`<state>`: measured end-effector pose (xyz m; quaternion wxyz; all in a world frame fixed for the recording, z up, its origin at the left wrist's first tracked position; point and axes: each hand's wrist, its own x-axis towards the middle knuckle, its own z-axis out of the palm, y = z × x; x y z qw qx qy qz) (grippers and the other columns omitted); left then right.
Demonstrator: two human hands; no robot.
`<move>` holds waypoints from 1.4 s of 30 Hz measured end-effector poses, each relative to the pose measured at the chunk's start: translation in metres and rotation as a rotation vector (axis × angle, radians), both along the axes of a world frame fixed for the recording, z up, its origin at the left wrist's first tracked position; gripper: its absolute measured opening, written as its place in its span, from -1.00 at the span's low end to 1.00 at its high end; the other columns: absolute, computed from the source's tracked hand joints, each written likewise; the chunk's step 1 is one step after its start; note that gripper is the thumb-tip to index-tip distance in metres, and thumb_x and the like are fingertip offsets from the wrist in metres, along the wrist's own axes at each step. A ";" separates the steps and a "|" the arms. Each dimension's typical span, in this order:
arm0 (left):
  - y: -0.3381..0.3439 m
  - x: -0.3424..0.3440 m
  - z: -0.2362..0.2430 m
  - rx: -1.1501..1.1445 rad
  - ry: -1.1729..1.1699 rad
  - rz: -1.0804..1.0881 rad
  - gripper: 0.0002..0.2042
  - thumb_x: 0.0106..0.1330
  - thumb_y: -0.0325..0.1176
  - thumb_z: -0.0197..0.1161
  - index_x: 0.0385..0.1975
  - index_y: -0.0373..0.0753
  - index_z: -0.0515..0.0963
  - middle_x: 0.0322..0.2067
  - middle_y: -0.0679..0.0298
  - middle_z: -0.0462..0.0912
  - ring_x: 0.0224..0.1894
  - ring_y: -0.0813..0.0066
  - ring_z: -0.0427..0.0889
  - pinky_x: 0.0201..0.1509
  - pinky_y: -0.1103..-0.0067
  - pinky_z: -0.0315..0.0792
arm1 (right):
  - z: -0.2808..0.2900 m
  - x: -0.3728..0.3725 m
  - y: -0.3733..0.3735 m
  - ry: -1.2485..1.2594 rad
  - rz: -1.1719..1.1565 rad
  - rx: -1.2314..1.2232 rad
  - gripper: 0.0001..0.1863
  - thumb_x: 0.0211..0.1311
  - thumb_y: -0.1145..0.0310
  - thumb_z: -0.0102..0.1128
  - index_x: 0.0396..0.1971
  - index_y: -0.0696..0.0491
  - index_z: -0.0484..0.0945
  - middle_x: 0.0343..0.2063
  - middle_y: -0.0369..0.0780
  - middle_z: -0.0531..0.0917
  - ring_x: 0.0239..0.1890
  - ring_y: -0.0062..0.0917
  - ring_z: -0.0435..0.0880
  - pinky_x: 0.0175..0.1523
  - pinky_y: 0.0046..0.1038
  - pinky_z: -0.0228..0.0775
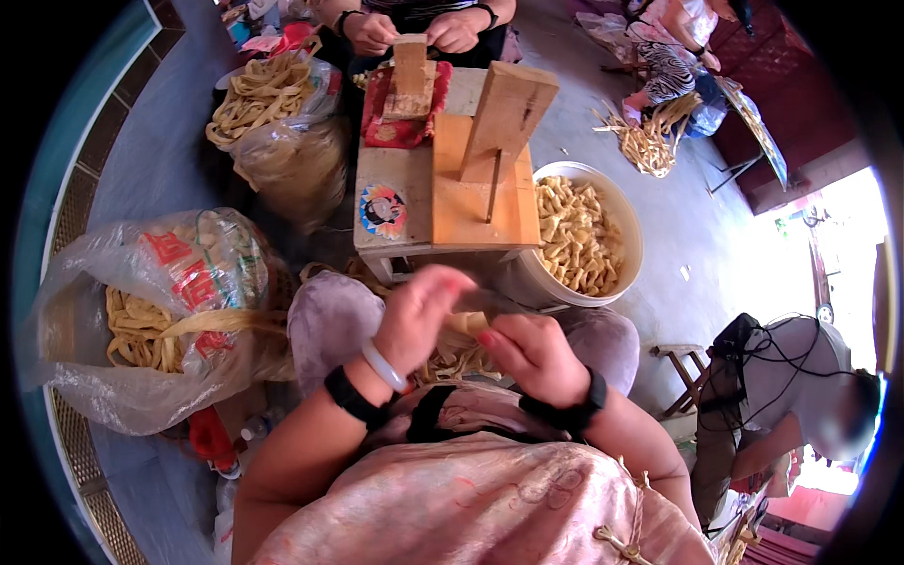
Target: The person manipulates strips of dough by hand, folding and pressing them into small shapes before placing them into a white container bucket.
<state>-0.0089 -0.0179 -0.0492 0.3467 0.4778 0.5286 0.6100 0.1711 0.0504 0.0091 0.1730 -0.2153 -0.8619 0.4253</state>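
Observation:
Over my lap, my right hand is closed, with a pale tan flat strip pinched between thumb and fingers. It looks like a strip of tofu skin. My left hand is raised just left of it, its fingers smeared by motion, so what they hold cannot be made out. More tan strips lie in my lap below both hands. From a clear plastic bag at the left, a long strip runs toward my lap.
A small table ahead carries an upright wooden board on a base. Right of it stands a white bucket full of knotted tan pieces. Across the table a person's hands work at a wooden block. Another person bends over at the right.

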 end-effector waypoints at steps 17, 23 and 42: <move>0.020 -0.031 0.033 -0.130 0.364 -0.104 -0.86 0.33 -0.35 0.25 -0.27 -0.27 0.51 -0.49 0.21 0.64 -0.53 0.60 0.57 -0.40 0.65 0.44 | 0.019 0.006 0.036 0.167 0.074 0.270 -0.84 0.00 0.58 0.22 -0.41 0.09 0.44 -0.58 -0.14 0.52 -0.51 -0.17 0.54 -0.39 -0.25 0.39; 0.048 -0.038 0.037 -0.171 0.296 -0.222 -0.84 0.31 -0.36 0.28 -0.31 -0.32 0.51 -0.51 0.42 0.54 -0.47 0.76 0.43 -0.36 0.72 0.36 | -0.006 -0.007 0.079 0.185 -0.101 0.410 -0.87 0.05 0.63 0.19 -0.39 0.12 0.49 -0.52 -0.17 0.59 -0.50 -0.31 0.60 -0.39 -0.40 0.43; 0.022 -0.006 0.012 -0.260 -0.122 -0.532 -0.89 0.32 -0.42 0.24 -0.25 -0.29 0.50 -0.40 0.31 0.59 -0.32 0.62 0.55 -0.21 0.61 0.45 | 0.000 0.001 0.034 0.181 0.101 0.533 -0.74 -0.01 0.46 0.22 -0.25 0.13 0.51 -0.38 -0.21 0.56 -0.37 -0.32 0.55 -0.25 -0.34 0.43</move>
